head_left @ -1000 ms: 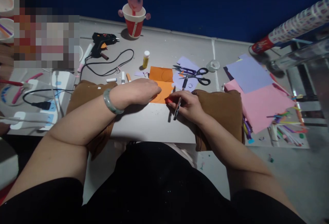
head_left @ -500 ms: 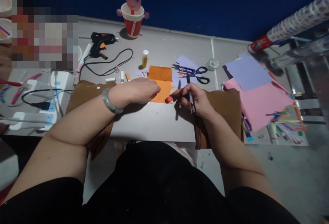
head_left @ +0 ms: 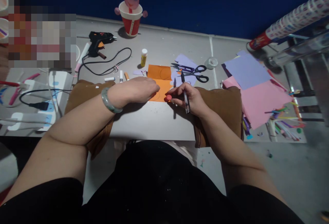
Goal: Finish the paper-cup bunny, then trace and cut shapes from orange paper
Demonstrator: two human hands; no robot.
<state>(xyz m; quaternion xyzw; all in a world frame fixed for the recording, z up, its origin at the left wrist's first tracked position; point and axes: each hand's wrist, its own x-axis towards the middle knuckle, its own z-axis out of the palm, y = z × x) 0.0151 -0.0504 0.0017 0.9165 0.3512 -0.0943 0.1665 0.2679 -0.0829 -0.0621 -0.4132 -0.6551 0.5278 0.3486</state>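
Note:
My left hand (head_left: 142,88), with a green bangle at its wrist, lies over an orange sheet of paper (head_left: 162,84), fingers stretched across its left part. Faint curved lines are drawn on this creased sheet. My right hand (head_left: 191,99) is closed around a black-and-clear pen (head_left: 185,95), which stands almost upright between the fingers. The thumb and index finger of that hand are at a small round red cap (head_left: 168,97) at the paper's lower right edge; whether they grip it I cannot tell. Scissors (head_left: 200,73) and purple thread snips (head_left: 183,67) lie behind on lilac paper.
A glue gun (head_left: 100,40) with looping cord and a yellow bottle (head_left: 144,58) stand behind. At the back is a cup figure (head_left: 131,20) with ears. Brown cloth pads (head_left: 218,111) lie under both forearms. Clear tape (head_left: 212,62), pink paper (head_left: 262,100) and a power strip (head_left: 58,97) flank them.
My right hand has shifted slightly left with the pen, and its fingertips now reach the red cap. My left hand stays on the orange paper. The whole view has tilted a little.

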